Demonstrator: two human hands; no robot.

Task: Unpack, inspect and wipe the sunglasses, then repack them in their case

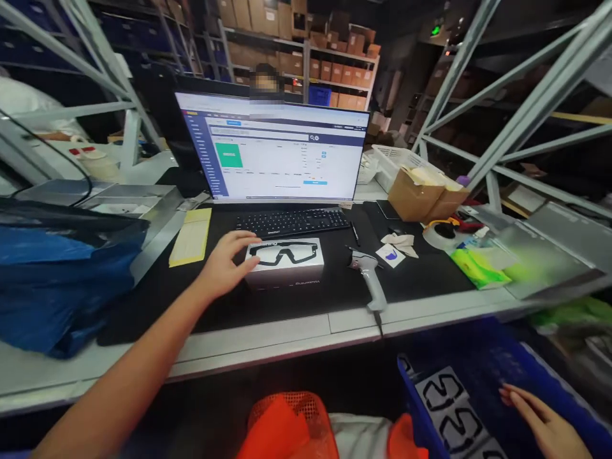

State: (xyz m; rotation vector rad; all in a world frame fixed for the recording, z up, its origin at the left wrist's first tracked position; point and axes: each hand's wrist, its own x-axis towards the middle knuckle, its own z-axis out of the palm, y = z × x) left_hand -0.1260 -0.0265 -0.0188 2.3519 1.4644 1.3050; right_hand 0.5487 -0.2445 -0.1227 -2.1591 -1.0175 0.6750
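Note:
A white box printed with dark glasses [285,262] lies on the black desk mat. My left hand [232,262] grips its left end, thumb toward the front and fingers over the far side. Down at the lower right, my right hand [545,421] hangs over a blue bin [497,357], its fingers loosely extended and nothing visible in them. Several similar glasses boxes [442,389] line the bin's left side, apart from that hand. To the right of the box on the desk rests a grey barcode scanner [370,280].
A monitor [287,153] and black keyboard [294,221] stand behind the box. Yellow paper slips [191,236] and a dark blue plastic bag [57,274] lie to the left. Cardboard boxes [415,191], a tape roll [440,234] and a green packet [478,268] sit at right.

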